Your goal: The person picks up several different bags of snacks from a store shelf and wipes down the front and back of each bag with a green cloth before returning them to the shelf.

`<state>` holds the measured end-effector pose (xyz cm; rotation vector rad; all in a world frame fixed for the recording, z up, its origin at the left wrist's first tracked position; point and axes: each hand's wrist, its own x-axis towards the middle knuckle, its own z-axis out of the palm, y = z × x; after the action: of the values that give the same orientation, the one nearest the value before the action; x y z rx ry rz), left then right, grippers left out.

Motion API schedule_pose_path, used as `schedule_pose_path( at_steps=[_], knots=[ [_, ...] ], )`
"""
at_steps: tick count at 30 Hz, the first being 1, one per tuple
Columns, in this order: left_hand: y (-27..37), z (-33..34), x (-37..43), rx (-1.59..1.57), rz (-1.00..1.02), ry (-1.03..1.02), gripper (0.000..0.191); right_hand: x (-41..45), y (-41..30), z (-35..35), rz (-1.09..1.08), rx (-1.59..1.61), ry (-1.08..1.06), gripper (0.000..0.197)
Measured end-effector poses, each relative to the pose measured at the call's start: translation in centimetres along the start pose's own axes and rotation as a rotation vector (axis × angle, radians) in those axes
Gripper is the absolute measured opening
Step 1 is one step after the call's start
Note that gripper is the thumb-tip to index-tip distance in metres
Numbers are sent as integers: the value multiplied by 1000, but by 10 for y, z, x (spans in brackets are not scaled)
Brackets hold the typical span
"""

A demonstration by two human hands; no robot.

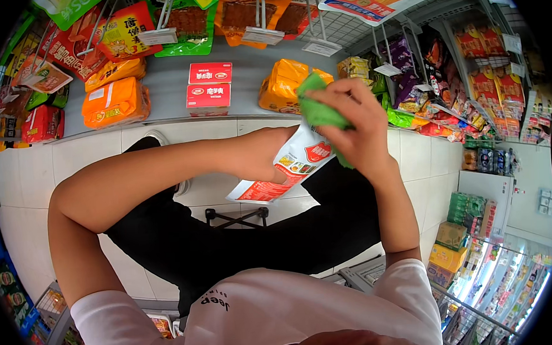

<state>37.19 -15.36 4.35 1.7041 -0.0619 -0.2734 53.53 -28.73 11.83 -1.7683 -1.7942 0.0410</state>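
My left hand (pixel 260 150) grips a white and red snack packet (pixel 303 159) by its side, the thumb lying across the printed face. The packet is tilted in front of me, above my knees. In my right hand (pixel 362 124) is a bunched green cloth (pixel 318 103), pressed against the packet's upper end. The cloth and fingers hide that end. Just behind the cloth, an orange snack pack (pixel 280 84) stands on the grey shelf (pixel 167 91).
Two red boxes (pixel 209 96) and more orange packs (pixel 113 104) sit on the shelf. Snack bags (pixel 184 28) hang above from metal hooks with price-tag holders (pixel 263 35). Below me are folding stool legs (pixel 236 217). More stocked racks (pixel 493 83) stand at the right.
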Motion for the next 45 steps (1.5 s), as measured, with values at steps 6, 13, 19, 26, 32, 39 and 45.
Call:
schedule_pose_path(
  at_steps=[6, 13, 19, 26, 32, 39, 45],
  knots=[
    [-3, -6, 0, 147, 11, -37, 66, -1, 12, -11, 75, -27, 69, 41],
    [5, -10, -4, 48, -82, -61, 55, -2, -3, -8, 8, 47, -28, 43],
    [5, -8, 1, -32, -210, -12, 54, -3, 12, -9, 63, 1, -12, 44],
    [13, -14, 0, 24, -269, -21, 53, -4, -6, -13, 38, 78, -92, 41],
    [1, -12, 4, -157, -257, 35, 53, -6, 25, -16, 152, -46, -28, 40],
    [6, -13, 2, -228, -246, 143, 54, -6, 10, -12, 86, 88, -169, 42],
    [3, -14, 3, -345, -253, 134, 55, -6, 17, -8, 90, -54, -82, 44]
  ],
)
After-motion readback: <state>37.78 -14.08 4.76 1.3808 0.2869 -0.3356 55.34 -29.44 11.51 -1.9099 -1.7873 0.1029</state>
